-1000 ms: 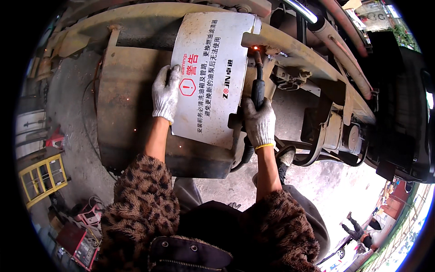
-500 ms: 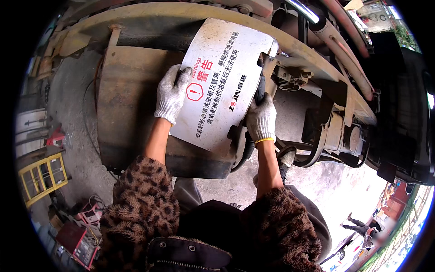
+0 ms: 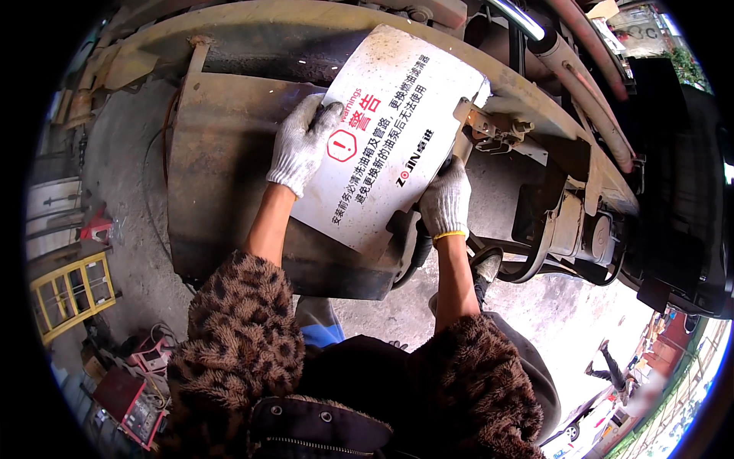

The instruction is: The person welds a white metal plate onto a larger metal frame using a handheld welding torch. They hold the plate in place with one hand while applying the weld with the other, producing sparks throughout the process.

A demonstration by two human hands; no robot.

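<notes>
A white printed sheet with red and black lettering and a notched right edge lies tilted over a rusty brown metal panel. My left hand, in a white knit glove, is closed on the sheet's left edge with the thumb on top. At its right edge my right hand, gloved with a yellow cuff, has its fingers curled by a dark piece. The sheet and the glove hide what those fingers grip. A tan metal strip rises just above that hand.
A curved yellowish beam runs behind the panel, with a metal fitting on the right. Black hoses loop below it. A yellow frame and a red machine stand on the left. Another person is at far right.
The sheet and my left hand have shifted right. The notched edge now covers more of the dark piece by my right hand, and the tan strip shows more. My right hand has barely moved.
</notes>
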